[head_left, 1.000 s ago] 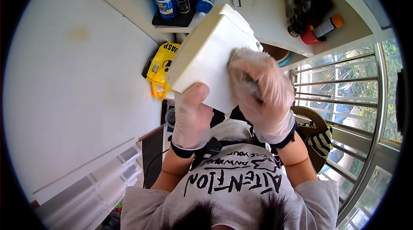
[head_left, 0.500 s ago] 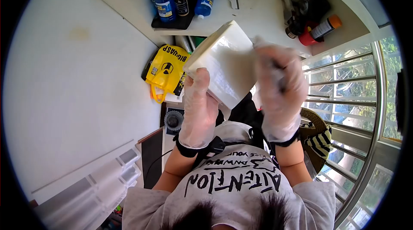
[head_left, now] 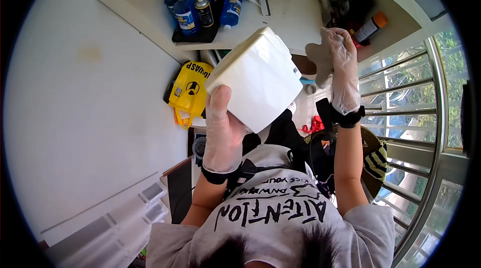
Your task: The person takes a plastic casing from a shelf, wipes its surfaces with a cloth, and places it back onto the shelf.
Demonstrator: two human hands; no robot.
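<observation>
A white, box-shaped plastic container [head_left: 260,85] is tilted in front of my chest. Around its lower left edge closes my left hand [head_left: 223,130], in a clear glove, thumb on the near face and the other fingers partly hidden beneath. To the right, apart from the container, my right hand [head_left: 343,70] is raised, gloved as well. A limp greyish cloth [head_left: 322,60] hangs from its bent fingers.
Blue bottles [head_left: 187,15] and a squeegee [head_left: 264,3] lie on the shelf ahead. An orange-capped can [head_left: 371,26] is at its right end. A yellow bag [head_left: 190,87] hangs on the left, and metal window bars [head_left: 401,107] run along the right.
My right hand has moved away from the container, right and upward, taking the cloth along. The container has turned slightly in my left hand, showing its face more fully.
</observation>
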